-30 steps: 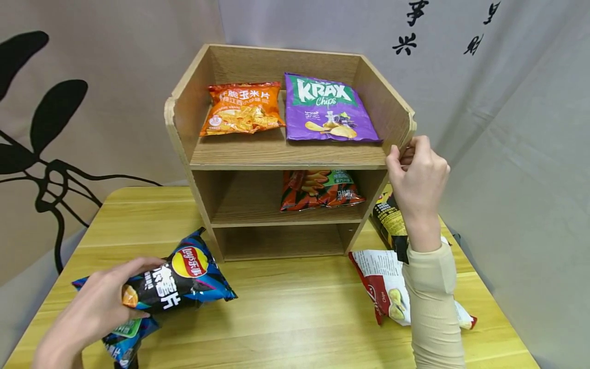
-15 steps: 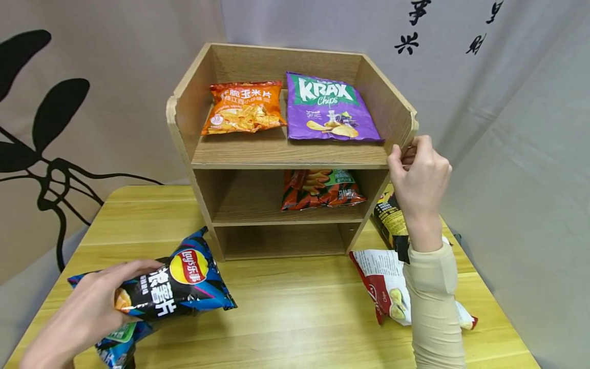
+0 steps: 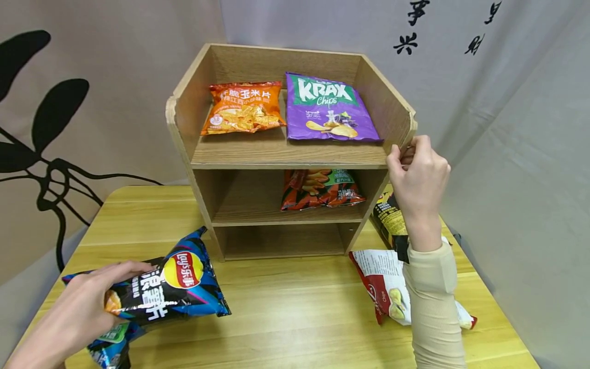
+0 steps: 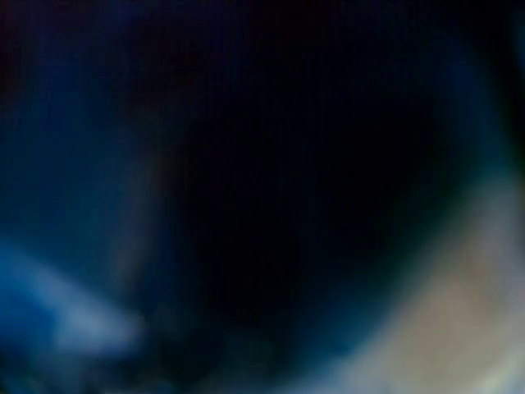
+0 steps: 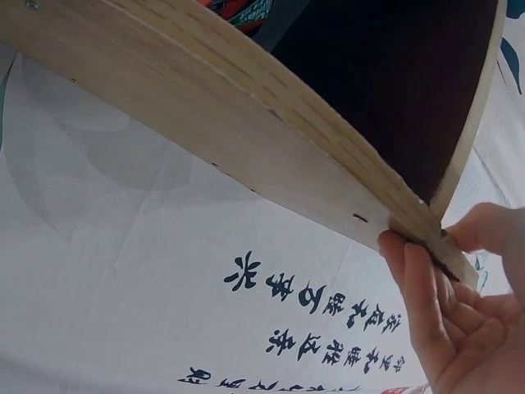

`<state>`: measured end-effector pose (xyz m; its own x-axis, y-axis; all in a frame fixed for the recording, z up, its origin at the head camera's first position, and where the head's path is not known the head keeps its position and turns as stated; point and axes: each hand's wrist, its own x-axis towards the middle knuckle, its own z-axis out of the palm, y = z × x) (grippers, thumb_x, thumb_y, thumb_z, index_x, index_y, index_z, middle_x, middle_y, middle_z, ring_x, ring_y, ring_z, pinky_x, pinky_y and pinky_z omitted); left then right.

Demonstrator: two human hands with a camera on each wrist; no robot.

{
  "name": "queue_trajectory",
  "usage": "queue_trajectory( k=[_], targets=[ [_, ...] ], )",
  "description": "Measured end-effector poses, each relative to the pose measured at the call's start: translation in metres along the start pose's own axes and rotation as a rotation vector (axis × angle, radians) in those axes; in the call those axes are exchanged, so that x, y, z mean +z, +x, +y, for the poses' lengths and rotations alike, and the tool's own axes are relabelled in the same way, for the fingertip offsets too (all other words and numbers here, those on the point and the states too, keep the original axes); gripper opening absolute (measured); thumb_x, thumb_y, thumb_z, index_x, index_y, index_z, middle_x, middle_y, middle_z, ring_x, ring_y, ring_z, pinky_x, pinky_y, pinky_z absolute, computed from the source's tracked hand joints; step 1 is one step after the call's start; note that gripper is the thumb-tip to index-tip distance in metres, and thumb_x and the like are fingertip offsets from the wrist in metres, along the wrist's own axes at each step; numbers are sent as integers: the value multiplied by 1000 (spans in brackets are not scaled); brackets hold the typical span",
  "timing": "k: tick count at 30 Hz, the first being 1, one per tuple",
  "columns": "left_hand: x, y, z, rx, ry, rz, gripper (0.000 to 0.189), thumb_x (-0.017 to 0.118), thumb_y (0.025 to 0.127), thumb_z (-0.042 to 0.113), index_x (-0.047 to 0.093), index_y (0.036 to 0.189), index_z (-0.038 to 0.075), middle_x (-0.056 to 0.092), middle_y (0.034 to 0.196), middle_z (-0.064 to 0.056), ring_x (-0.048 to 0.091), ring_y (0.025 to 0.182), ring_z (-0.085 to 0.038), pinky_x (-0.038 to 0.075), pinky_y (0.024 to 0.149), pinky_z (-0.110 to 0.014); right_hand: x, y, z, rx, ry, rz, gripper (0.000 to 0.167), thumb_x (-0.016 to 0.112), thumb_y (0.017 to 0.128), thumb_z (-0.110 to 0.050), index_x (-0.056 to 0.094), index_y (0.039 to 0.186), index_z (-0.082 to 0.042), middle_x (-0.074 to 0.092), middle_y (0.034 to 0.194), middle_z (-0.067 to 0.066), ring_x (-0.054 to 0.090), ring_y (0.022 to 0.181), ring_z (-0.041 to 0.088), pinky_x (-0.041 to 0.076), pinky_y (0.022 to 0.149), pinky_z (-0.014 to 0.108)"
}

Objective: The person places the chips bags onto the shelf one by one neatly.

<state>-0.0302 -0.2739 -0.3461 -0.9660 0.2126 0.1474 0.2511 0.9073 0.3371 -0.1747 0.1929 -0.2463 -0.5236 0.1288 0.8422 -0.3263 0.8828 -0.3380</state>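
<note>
My left hand (image 3: 69, 312) grips a black and blue Lay's chip bag (image 3: 184, 292) at the table's left, thumb side over its top. Beneath that hand shows another blue piece of packaging with a green label (image 3: 115, 333), partly hidden. The left wrist view is dark and blurred, with blue close to the lens. My right hand (image 3: 418, 184) pinches the front edge of the wooden shelf's (image 3: 286, 160) right side panel. In the right wrist view, the right hand (image 5: 459, 304) has its thumb on one face of the panel (image 5: 246, 123) and fingers on the other.
An orange corn chip bag (image 3: 244, 110) and a purple Krax bag (image 3: 327, 115) lie on the top shelf. A red chip bag (image 3: 322, 192) is on the middle one. Beside my right forearm lie a white and red bag (image 3: 387, 287) and a black and yellow bag (image 3: 389, 218).
My left hand has slid a little to the left and toward me with the Lay's bag, and the blue packaging beneath has moved along. The right hand has stayed on the panel.
</note>
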Motion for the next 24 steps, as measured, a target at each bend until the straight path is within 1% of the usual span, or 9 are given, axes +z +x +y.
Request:
queue_trajectory(
  k=[2, 4, 6, 9, 14, 17, 19, 21, 24],
  targets=[
    [-1, -2, -1, -14, -15, -11, 81, 89, 39, -7, 63, 112, 19, 68, 103, -10, 59, 79, -22, 46, 59, -22, 0, 0, -1, 16, 10, 4, 24, 58, 85, -12, 58, 85, 11, 68, 74, 27, 66, 64, 41, 49, 61, 50],
    [-2, -4, -1, -17, -30, -7, 82, 89, 39, -7, 63, 112, 20, 68, 105, -10, 59, 80, -22, 43, 58, -18, 0, 0, -1, 16, 7, 8, 24, 58, 85, -12, 58, 85, 12, 68, 73, 27, 66, 64, 42, 50, 60, 50],
    [-3, -5, 0, -31, -49, -24, 81, 89, 41, -6, 63, 113, 21, 67, 109, -11, 58, 82, -24, 43, 58, -17, 0, 0, -1, 8, 0, 9, 24, 58, 85, -12, 58, 85, 12, 68, 73, 28, 66, 64, 42, 50, 60, 51],
    [-2, -4, 2, 6, -35, 6, 83, 90, 39, -4, 63, 112, 23, 68, 107, -9, 59, 83, -23, 43, 59, -18, 0, 0, -1, 0, -4, 7, 24, 57, 86, -13, 58, 85, 12, 68, 73, 28, 66, 64, 42, 50, 60, 51],
    [1, 2, 8, 65, -25, 49, 86, 93, 35, 0, 63, 111, 24, 68, 104, -4, 59, 85, -23, 43, 60, -18, 0, 0, -1, -7, -8, -8, 25, 57, 86, -14, 58, 87, 11, 69, 74, 27, 66, 64, 41, 50, 60, 50],
    [3, 6, 13, 64, -58, 63, 86, 92, 37, 0, 63, 114, 23, 68, 107, -6, 59, 89, -26, 45, 61, -18, -1, 0, -3, 12, -1, -5, 24, 57, 86, -13, 59, 87, 11, 69, 74, 27, 66, 65, 42, 50, 60, 51],
    [3, 10, 17, 82, -86, 97, 87, 91, 39, -2, 62, 117, 22, 67, 109, -7, 59, 90, -28, 47, 61, -19, -1, 0, -4, 28, 5, -1, 24, 57, 86, -13, 59, 88, 11, 69, 74, 27, 66, 65, 42, 50, 61, 51],
    [3, 14, 21, 77, -128, 118, 89, 90, 40, -4, 61, 121, 23, 66, 111, -9, 59, 93, -30, 47, 63, -17, 0, 0, -5, 44, 13, 9, 23, 57, 85, -12, 60, 88, 11, 68, 74, 27, 65, 65, 43, 50, 61, 52],
    [3, 20, 29, 93, -174, 159, 92, 90, 42, -5, 59, 124, 22, 65, 115, -11, 58, 97, -33, 46, 67, -15, -1, 0, -5, 42, 8, 12, 24, 57, 85, -12, 60, 88, 11, 68, 74, 28, 65, 64, 43, 50, 61, 52]
  ],
)
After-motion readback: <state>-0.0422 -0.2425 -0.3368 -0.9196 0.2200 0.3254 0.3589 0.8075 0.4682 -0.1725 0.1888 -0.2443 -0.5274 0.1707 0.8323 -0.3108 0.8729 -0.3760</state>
